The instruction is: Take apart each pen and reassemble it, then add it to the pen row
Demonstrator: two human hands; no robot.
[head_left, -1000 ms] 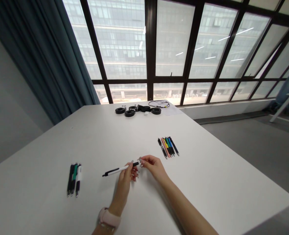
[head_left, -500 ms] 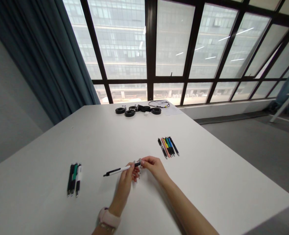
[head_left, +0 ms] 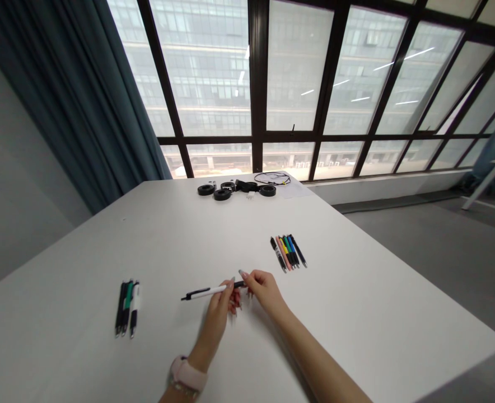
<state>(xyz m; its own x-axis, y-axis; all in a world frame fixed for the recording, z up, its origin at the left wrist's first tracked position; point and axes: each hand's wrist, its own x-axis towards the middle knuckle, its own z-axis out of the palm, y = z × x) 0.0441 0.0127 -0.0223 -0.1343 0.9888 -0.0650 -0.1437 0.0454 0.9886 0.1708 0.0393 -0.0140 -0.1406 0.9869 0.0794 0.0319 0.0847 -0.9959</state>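
Holding a white and black pen (head_left: 212,290) just above the white table (head_left: 356,291), both hands meet at its right end. The left hand (head_left: 222,305) pinches the barrel from below, and the right hand (head_left: 261,286) grips the black end with its fingertips. The pen lies almost level, its tip pointing to 9 o'clock. At 9 o'clock from the hands, well apart, a small group of dark pens (head_left: 127,308) lies on the table. At 1 o'clock a row of coloured pens (head_left: 288,252) lies near. At 12 o'clock, far away, black rings (head_left: 222,193) and a cable (head_left: 272,178) rest by the window.
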